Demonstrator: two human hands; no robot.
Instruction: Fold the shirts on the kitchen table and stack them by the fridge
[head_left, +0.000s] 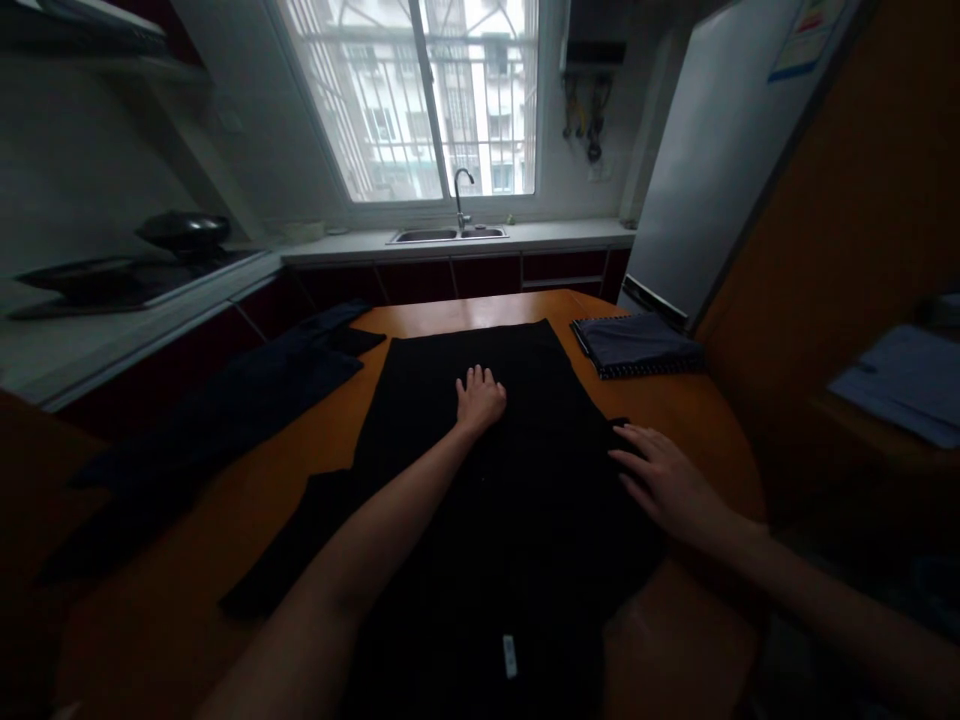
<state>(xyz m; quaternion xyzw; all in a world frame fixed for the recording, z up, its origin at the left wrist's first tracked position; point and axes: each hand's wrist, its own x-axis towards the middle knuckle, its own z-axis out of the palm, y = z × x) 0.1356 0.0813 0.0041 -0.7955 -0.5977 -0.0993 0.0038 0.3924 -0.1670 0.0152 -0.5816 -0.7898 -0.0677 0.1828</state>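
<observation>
A black short-sleeved shirt point(517, 540) lies spread over the wooden table point(420, 318), with a small white label point(510, 656) near the front. Its left sleeve point(289, 550) points out toward the near left. My left hand point(481, 398) presses flat on the upper middle of the cloth, fingers extended. At the shirt's right edge, my right hand point(664, 480) rests with fingers spread, touching the cloth beside a bit of fabric that sticks up. Dark cloth makes the right sleeve hard to make out.
Dark blue clothing point(255, 400) lies along the table's left side. Folded grey-and-black cloth point(637, 343) sits at the far right. Beyond are a counter with a sink point(450, 236), a stove with pans point(184, 232) and a fridge point(705, 150). Light-coloured cloth point(904, 380) is at far right.
</observation>
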